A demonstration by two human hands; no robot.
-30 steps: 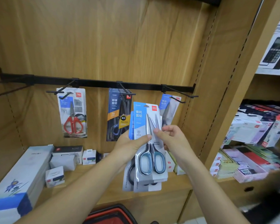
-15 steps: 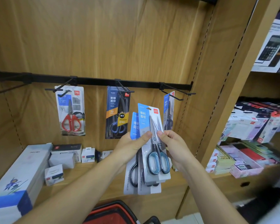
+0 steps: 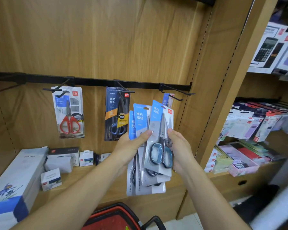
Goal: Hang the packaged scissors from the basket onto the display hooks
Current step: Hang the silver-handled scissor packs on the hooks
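My left hand (image 3: 131, 146) grips a fanned stack of blue-and-white scissors packs (image 3: 140, 123). My right hand (image 3: 179, 150) pinches the front pack (image 3: 160, 138), blue-handled scissors, tilted right and partly pulled off the stack. Above it, the right display hook (image 3: 175, 95) on the black rail (image 3: 93, 81) carries one blue pack (image 3: 166, 100). Packs of red-handled scissors (image 3: 68, 113) hang on the left hook. Dark packs (image 3: 117, 113) hang on the middle hook. The red basket (image 3: 116, 218) shows at the bottom edge.
White boxes (image 3: 61, 158) and a long blue-white box (image 3: 15, 180) sit on the wooden shelf below the hooks. A wooden upright (image 3: 223, 97) divides this bay from shelves of stationery packs (image 3: 249, 127) and calculator boxes (image 3: 269, 47) on the right.
My right hand has drawn the front pack rightward and tilted it away from the stack, which now fans out in my left hand. The view has shifted slightly left and down.
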